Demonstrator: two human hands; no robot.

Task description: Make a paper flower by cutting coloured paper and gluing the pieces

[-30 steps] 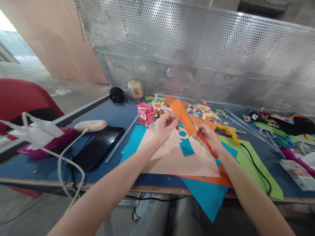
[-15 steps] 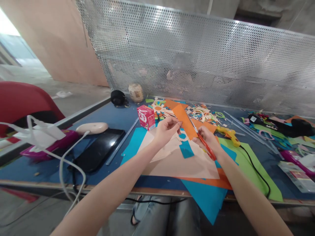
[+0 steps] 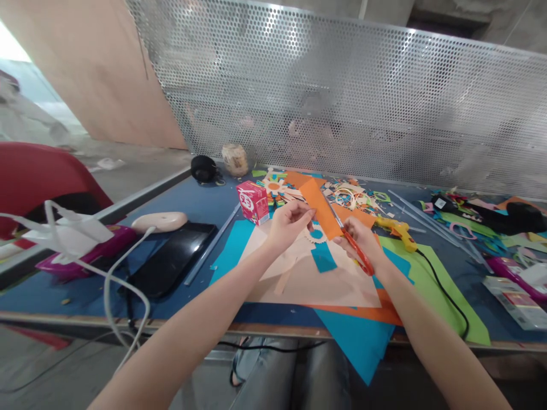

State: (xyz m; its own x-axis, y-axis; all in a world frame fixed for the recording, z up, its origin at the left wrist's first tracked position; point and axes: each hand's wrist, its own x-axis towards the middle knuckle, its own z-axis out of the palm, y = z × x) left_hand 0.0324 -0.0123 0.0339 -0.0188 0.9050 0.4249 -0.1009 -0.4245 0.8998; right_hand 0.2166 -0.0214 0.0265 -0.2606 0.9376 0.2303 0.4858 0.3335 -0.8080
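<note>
An orange paper strip (image 3: 320, 208) is pinched at its left edge by my left hand (image 3: 293, 223). The fingers of my right hand (image 3: 359, 239) are closed round the red-handled scissors (image 3: 358, 253), whose blades lie along the strip's right edge. Beneath both hands a pale pink sheet (image 3: 329, 287) covers part of the blue table. A small blue paper piece (image 3: 324, 258) and a pale scalloped ring (image 3: 316, 234) rest on that sheet.
Left of the sheet stand a pink box (image 3: 253, 203) and a black phone-like slab (image 3: 173, 259) beside white cables. A yellow glue gun (image 3: 399, 230) lies at right on green paper (image 3: 444, 285). Paper scraps line the back, before a perforated metal screen (image 3: 342, 97).
A narrow pale strip now lies on the pink sheet, left of centre. A person in pale clothing has come into view at the far left. My hands have hardly moved.
</note>
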